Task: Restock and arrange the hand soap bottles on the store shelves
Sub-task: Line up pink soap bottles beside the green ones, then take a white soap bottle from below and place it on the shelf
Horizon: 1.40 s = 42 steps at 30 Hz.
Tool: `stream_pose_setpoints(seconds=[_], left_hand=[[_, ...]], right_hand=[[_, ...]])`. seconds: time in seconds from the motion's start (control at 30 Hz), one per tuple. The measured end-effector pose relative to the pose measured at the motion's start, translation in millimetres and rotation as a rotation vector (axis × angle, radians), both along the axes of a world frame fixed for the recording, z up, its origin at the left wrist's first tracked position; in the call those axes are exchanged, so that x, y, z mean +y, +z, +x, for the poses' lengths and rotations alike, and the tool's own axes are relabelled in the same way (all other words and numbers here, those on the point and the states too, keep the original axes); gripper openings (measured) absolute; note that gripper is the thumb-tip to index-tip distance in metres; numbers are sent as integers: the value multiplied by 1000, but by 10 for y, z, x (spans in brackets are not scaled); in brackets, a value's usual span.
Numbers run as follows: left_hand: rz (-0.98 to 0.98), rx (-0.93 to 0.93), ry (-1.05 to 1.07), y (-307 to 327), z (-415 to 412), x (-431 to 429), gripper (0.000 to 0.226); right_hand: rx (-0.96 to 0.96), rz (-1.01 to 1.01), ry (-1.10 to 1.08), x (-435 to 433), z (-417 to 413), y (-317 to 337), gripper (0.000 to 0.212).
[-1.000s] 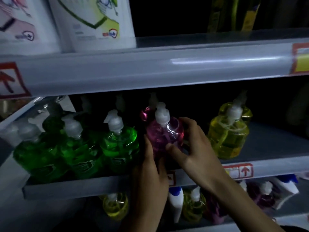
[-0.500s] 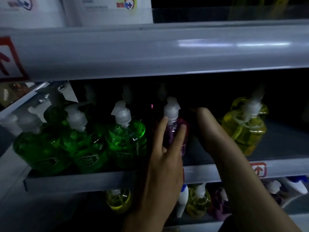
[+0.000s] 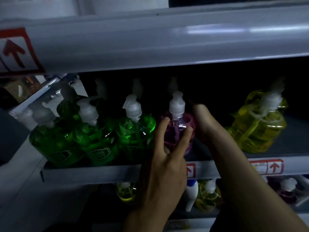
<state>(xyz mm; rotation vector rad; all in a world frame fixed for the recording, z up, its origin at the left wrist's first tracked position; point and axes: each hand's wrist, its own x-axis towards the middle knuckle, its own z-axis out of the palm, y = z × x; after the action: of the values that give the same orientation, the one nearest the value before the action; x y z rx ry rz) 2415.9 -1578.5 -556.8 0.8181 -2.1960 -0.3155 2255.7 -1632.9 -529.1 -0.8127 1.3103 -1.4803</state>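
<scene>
A pink hand soap bottle [image 3: 178, 124] with a white pump stands at the front of the middle shelf [image 3: 93, 173]. My left hand [image 3: 165, 166] lies against its front with straight, spread fingers. My right hand [image 3: 203, 121] reaches past the bottle's right side into the dark back of the shelf; its fingers are hidden. Green soap bottles [image 3: 135, 131] stand in rows to the left of the pink one. Yellow soap bottles [image 3: 260, 126] stand to the right, with a gap between them and my right arm.
The upper shelf's grey front rail [image 3: 167, 39] overhangs the bottles and carries a red arrow label [image 3: 15, 51]. Below, a lower shelf holds yellow bottles [image 3: 207, 196], a white bottle [image 3: 190, 193] and a purple bottle [image 3: 287, 191].
My left hand went from beside the pink bottle to flat against its front. My right hand let go of the bottle's right side and reached deeper behind it. The camera tilted down.
</scene>
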Motion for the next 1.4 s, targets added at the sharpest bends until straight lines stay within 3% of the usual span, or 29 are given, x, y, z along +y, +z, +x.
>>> stream_pose_setpoints(seconds=[0.13, 0.23, 0.33, 0.4, 0.47, 0.6, 0.67, 0.73, 0.83, 1.0, 1.1, 1.2, 1.3, 1.4], left_hand=[[-48, 72, 20, -50, 83, 14, 48], [-129, 146, 14, -73, 190, 113, 28], [-62, 54, -63, -181, 257, 273, 16], [64, -154, -118, -293, 251, 375, 14], [239, -402, -155, -476, 213, 425, 17], [450, -590, -119, -1051, 67, 338, 13], [564, -574, -76, -1257, -11, 263, 21], [635, -538, -38, -1379, -93, 184, 30], [739, -527, 14, -1531, -192, 65, 36], [1102, -330, 7, -1597, -202, 12, 50], [1191, -270, -32, -1539, -186, 20, 60], [1203, -316, -79, -1554, -106, 0, 74], [1119, -414, -177, -1528, -16, 18, 81], [1016, -553, -359, -1431, 41, 29, 66]], right_hand=[[365, 70, -251, 155, -12, -44, 31], [679, -114, -491, 518, 25, -30, 16], [853, -274, -431, 973, 124, -21, 10], [840, -259, -313, 1191, 168, -55, 11], [849, -102, -96, 1360, 169, -132, 12], [900, 707, 789, 1578, 84, -353, 24], [1050, 903, 945, 1591, 41, -548, 36], [1237, 824, 691, 1470, -36, -784, 46], [1274, 498, 312, 1223, -45, -1068, 55], [1288, 416, 286, 912, 82, -1381, 45], [1278, 321, 259, 895, 94, -1483, 44], [1213, 288, 313, 999, 118, -1469, 57], [1275, 290, 399, 1196, 161, -1354, 50], [1196, 200, 521, 1449, 202, -1023, 40]])
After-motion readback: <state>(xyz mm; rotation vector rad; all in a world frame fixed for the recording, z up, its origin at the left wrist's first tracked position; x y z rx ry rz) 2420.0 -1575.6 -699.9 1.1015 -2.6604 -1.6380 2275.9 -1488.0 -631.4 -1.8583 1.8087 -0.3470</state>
